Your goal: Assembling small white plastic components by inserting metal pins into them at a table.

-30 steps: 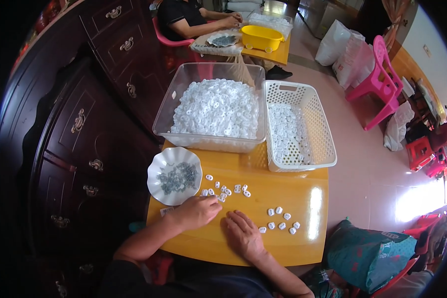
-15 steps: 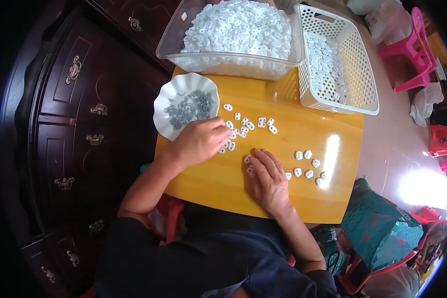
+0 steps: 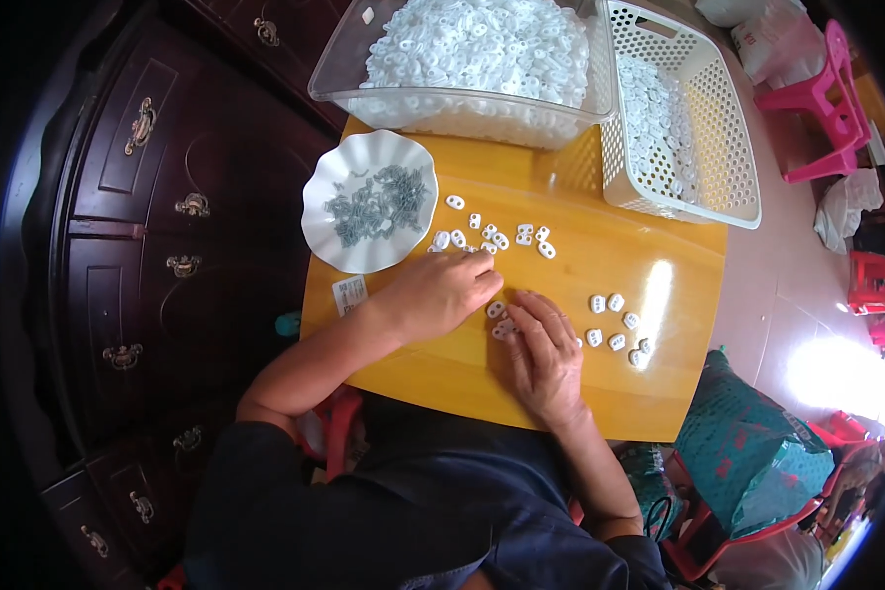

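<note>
My left hand (image 3: 449, 295) is over the middle of the yellow table, its fingers drawn together in a pinch. Whatever is between the fingertips is hidden. Just beyond it lies a loose group of small white two-hole plastic pieces (image 3: 500, 240). My right hand (image 3: 549, 356) rests on the tabletop, fingers extended and slightly bent, thumb apart. More white pieces (image 3: 497, 309) lie against its fingertips, partly covered by them. To its right sits a scattered set of white pieces (image 3: 617, 341) with grey marks in their middles.
A scalloped white bowl (image 3: 322, 231) holds small grey metal parts, perhaps springs. A clear bin (image 3: 462, 102) heaped with white pieces and a perforated cream basket (image 3: 737, 157) stand at the back. A printed label (image 3: 349, 293) lies left. Dark drawers (image 3: 118, 177) flank the table (image 3: 442, 379).
My left hand has moved right and nearer to me, away from the bowl and toward my right hand, uncovering the label. The right hand has barely moved. The view has shifted slightly.
</note>
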The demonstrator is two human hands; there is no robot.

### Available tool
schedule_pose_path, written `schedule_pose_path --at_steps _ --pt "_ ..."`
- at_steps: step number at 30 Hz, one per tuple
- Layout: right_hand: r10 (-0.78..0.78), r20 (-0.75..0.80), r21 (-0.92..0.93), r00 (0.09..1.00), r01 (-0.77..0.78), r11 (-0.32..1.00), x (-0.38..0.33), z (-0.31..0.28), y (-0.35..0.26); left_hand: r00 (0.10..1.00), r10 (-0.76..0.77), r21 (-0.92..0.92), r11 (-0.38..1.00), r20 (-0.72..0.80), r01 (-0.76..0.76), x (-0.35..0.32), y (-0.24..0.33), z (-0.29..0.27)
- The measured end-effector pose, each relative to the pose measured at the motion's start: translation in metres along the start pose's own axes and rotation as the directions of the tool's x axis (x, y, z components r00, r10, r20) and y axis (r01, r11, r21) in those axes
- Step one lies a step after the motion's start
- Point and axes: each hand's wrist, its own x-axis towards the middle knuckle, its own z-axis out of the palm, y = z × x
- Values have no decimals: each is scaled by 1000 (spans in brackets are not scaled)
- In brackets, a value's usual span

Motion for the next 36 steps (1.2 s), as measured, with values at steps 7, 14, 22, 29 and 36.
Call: schedule_pose_path --at_steps 7,14,22,29,36 --pt "3 -4 -5 1000 -3 1000 1 1 1 991 -25 -111 994 -132 11 -5 -5 -1" --pt "-4 -8 -4 1000 4 1000 0 1 0 942 -181 -260 960 -282 106 -11 -12 -23" --pt "-23 1 -18 1000 23 1000 -1 2 -2 931 -201 -300 948 -305 106 -18 -12 -22" --pt "-33 -23 -38 999 32 999 -3 -2 -4 961 -135 -250 965 -240 73 -12 -2 -5" --pt "-35 -34 -36 999 34 999 -9 -4 -2 987 -67 -183 982 -145 40 -2 8 1"
